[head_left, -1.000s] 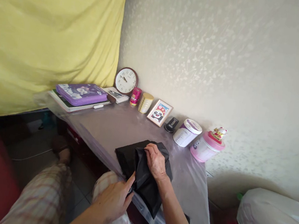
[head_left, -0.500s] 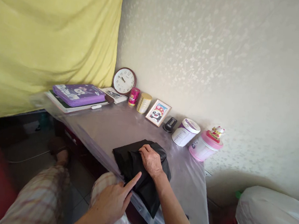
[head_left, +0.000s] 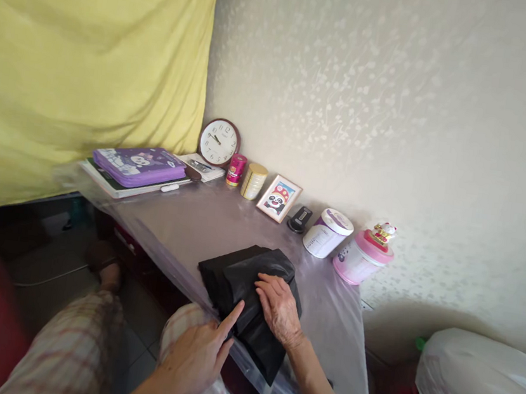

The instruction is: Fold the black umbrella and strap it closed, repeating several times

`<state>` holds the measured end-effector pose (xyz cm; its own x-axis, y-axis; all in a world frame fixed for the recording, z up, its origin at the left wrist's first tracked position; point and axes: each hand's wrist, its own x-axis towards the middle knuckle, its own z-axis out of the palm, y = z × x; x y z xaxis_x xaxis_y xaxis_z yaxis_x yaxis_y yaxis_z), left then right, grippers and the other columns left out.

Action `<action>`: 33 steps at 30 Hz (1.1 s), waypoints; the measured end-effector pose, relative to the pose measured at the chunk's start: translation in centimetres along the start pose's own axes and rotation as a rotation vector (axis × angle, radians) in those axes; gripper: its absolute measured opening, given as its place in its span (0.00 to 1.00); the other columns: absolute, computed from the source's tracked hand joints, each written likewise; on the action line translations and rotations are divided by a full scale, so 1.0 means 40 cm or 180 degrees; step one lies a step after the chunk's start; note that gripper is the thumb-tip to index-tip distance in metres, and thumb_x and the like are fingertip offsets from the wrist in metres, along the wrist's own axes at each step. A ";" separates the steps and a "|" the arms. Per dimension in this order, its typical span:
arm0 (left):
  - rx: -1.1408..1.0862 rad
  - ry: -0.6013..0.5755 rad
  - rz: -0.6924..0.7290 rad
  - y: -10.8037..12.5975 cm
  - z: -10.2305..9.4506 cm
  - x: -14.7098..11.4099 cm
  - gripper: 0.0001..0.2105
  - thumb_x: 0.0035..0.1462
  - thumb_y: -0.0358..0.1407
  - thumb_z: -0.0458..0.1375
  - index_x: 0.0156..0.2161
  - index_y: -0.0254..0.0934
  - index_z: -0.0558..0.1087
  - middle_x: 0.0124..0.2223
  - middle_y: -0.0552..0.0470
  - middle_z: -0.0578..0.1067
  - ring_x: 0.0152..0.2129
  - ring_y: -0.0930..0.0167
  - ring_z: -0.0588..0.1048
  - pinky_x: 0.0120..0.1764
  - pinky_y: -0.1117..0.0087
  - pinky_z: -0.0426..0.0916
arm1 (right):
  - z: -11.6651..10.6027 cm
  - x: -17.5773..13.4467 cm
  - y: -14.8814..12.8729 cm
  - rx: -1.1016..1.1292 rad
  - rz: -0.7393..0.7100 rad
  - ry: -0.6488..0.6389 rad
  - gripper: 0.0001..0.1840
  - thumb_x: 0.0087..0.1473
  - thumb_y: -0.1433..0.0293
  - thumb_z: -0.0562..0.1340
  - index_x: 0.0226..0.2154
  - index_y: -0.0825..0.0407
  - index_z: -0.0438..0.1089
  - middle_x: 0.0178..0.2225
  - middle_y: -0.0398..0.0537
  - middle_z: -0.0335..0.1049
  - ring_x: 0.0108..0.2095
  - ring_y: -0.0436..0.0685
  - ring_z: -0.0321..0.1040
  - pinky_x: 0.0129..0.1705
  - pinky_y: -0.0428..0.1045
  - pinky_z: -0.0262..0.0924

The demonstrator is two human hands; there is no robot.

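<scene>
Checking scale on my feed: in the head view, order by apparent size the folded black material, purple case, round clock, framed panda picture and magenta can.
1. Folded black material, nearest the camera
2. Purple case
3. Round clock and framed panda picture, too alike to rank
4. Magenta can

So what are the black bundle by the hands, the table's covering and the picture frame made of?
Black bundle: probably thin plastic or coated fabric, going by its soft folds and dull sheen.
Table covering: seemingly clear, glossy plastic sheet; it wrinkles, catches light and hangs see-through over the edge.
Picture frame: perhaps smooth light wood, from its pale tan border, though plastic could look alike.
</scene>
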<state>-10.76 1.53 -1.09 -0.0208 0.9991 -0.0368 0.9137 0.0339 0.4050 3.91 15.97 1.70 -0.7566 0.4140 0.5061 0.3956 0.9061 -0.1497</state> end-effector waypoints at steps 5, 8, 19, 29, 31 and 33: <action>-0.0052 0.0007 -0.0005 -0.001 -0.003 -0.002 0.27 0.62 0.38 0.41 0.64 0.48 0.39 0.35 0.51 0.76 0.30 0.66 0.74 0.31 0.69 0.60 | 0.029 0.025 0.155 -0.0333 0.0359 0.0147 0.17 0.62 0.69 0.48 0.45 0.53 0.69 0.49 0.54 0.69 0.51 0.58 0.64 0.53 0.58 0.58; 0.0031 0.0061 -0.0044 0.000 -0.006 -0.004 0.26 0.62 0.38 0.41 0.64 0.48 0.41 0.34 0.50 0.76 0.30 0.66 0.74 0.31 0.68 0.59 | 0.023 0.034 0.210 -0.0587 0.0843 0.0410 0.19 0.62 0.66 0.47 0.45 0.55 0.69 0.48 0.58 0.69 0.48 0.61 0.67 0.51 0.61 0.60; 0.0036 0.0059 -0.0024 -0.004 -0.002 -0.001 0.26 0.62 0.38 0.42 0.64 0.47 0.42 0.34 0.50 0.76 0.29 0.66 0.74 0.29 0.69 0.58 | 0.029 0.019 0.034 -0.0001 -0.0180 -0.0247 0.15 0.61 0.68 0.51 0.47 0.50 0.68 0.49 0.50 0.69 0.54 0.56 0.61 0.58 0.60 0.50; 0.0001 0.0124 -0.0016 -0.001 -0.002 -0.004 0.26 0.62 0.39 0.43 0.64 0.47 0.43 0.33 0.50 0.76 0.29 0.66 0.74 0.30 0.68 0.58 | -0.006 0.028 0.143 -0.0432 0.0426 0.0375 0.17 0.62 0.69 0.49 0.48 0.53 0.68 0.49 0.55 0.69 0.52 0.58 0.63 0.54 0.58 0.57; 0.0033 0.0140 -0.0003 -0.002 -0.003 -0.003 0.26 0.62 0.39 0.43 0.64 0.47 0.43 0.33 0.50 0.76 0.29 0.66 0.73 0.30 0.68 0.57 | -0.007 0.013 0.120 -0.0244 0.0096 0.0057 0.17 0.61 0.69 0.50 0.49 0.51 0.67 0.50 0.53 0.69 0.53 0.57 0.61 0.55 0.58 0.56; 0.0051 0.0146 0.0009 -0.003 -0.004 -0.002 0.26 0.62 0.39 0.43 0.64 0.47 0.42 0.34 0.50 0.76 0.29 0.67 0.73 0.31 0.68 0.57 | -0.006 -0.001 0.120 -0.0243 0.0130 -0.0003 0.17 0.61 0.70 0.49 0.48 0.51 0.68 0.50 0.53 0.69 0.53 0.58 0.62 0.55 0.59 0.57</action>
<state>-10.93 1.43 -1.00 -0.0366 0.9993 0.0065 0.9202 0.0312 0.3903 5.98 20.28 1.18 -0.7395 0.4506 0.5001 0.4647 0.8792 -0.1051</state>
